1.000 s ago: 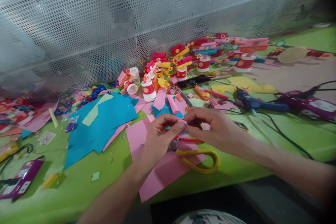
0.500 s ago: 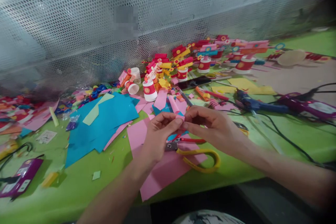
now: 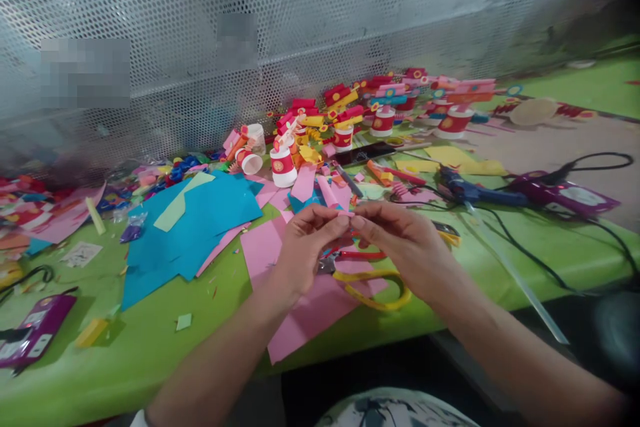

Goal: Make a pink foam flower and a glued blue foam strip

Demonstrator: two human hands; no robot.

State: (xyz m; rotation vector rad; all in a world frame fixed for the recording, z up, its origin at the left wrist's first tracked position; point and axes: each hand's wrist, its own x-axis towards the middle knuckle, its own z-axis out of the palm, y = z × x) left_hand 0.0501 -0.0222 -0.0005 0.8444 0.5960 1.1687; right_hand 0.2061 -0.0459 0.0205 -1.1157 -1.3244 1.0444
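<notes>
A small piece of pink paper is pinched between the fingertips of my two hands; most of it is hidden. My left hand closes thumb and fingers on its left end. On the other end, my right hand grips with thumb and forefinger. Below the hands lie scissors with a yellow and a red handle, blades partly behind my left hand. They rest on a sheet of pink paper. Just beyond the fingers are pink and blue paper scraps.
Left of my hands lie blue paper sheets. Paper-cup models stand along the mesh panel. To the right are a blue glue gun with a clear stick, a purple device and black cables. Another purple device sits at left.
My fingertips have drawn closer together around the pink paper, and less of it shows. The view has shifted slightly, bringing the whole clear stick into sight.
</notes>
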